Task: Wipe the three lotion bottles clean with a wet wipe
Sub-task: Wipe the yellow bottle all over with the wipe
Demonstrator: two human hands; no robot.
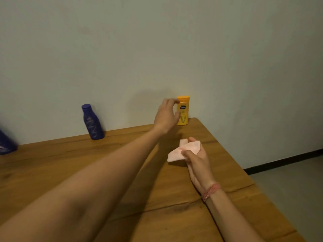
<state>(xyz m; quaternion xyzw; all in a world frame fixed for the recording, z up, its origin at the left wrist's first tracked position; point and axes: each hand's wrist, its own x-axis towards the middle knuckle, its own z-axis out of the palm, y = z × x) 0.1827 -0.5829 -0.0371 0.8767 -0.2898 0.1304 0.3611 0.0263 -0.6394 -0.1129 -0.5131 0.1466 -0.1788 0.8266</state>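
Note:
A yellow lotion bottle stands upright at the table's far right corner, against the wall. My left hand is stretched out beside it, fingers spread and curled, fingertips at the bottle's left side without a closed grip. My right hand hovers over the table nearer to me, holding a crumpled pale pink wet wipe. A dark blue lotion bottle stands by the wall to the left. Another blue bottle is cut off by the left edge of the view.
The wooden table runs along a plain pale wall. Its right edge drops to a grey floor with a dark skirting board. A red thread bracelet is on my right wrist.

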